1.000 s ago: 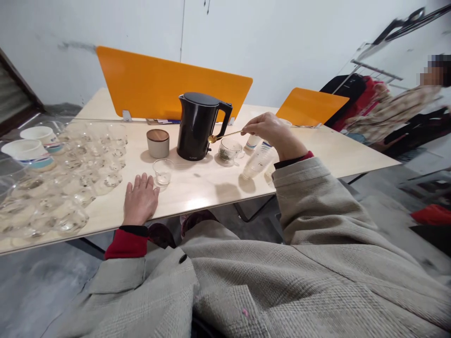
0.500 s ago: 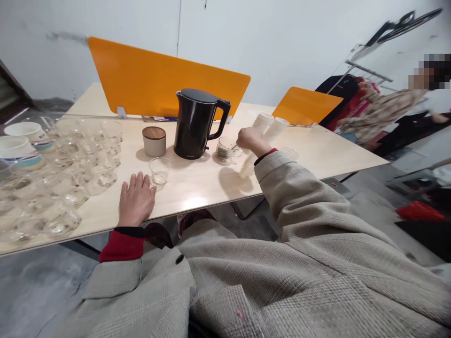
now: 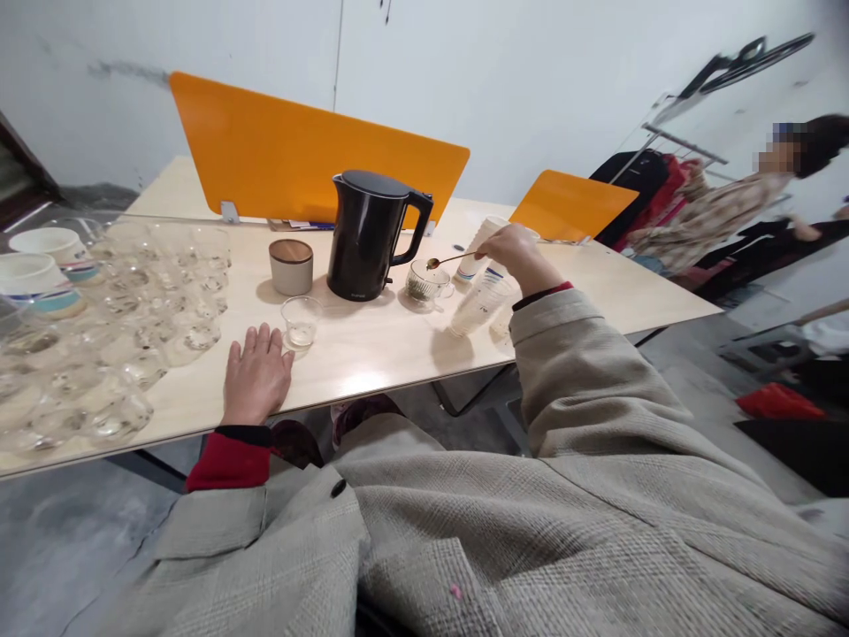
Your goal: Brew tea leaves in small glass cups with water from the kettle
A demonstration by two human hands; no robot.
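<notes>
My left hand (image 3: pixel 256 376) lies flat on the table (image 3: pixel 371 341), fingers spread, its thumb side close beside a small clear plastic cup (image 3: pixel 302 324). In my right hand (image 3: pixel 518 255) is the thin handle of a small spoon (image 3: pixel 456 258), pinched between the fingers. The spoon's bowl, with something dark in it, hangs over the rim of a ribbed glass cup (image 3: pixel 422 285) with a handle. Dark greenish matter shows inside that cup. Below my right hand lean stacked clear plastic cups (image 3: pixel 478 308), and white paper cups (image 3: pixel 475 249) stand partly hidden behind it.
A black electric kettle (image 3: pixel 364 237) stands left of the glass cup, near a grey canister (image 3: pixel 291 271) with a brown lid. Many clear cups (image 3: pixel 126 332) and two paper cups (image 3: pixel 41 287) fill the left end. Orange dividers (image 3: pixel 298 150) edge the back. Another person (image 3: pixel 722 208) is at right.
My right hand has moved up and to the right, lifting the spoon out of the glass cup to above its rim. My left hand has stayed in place.
</notes>
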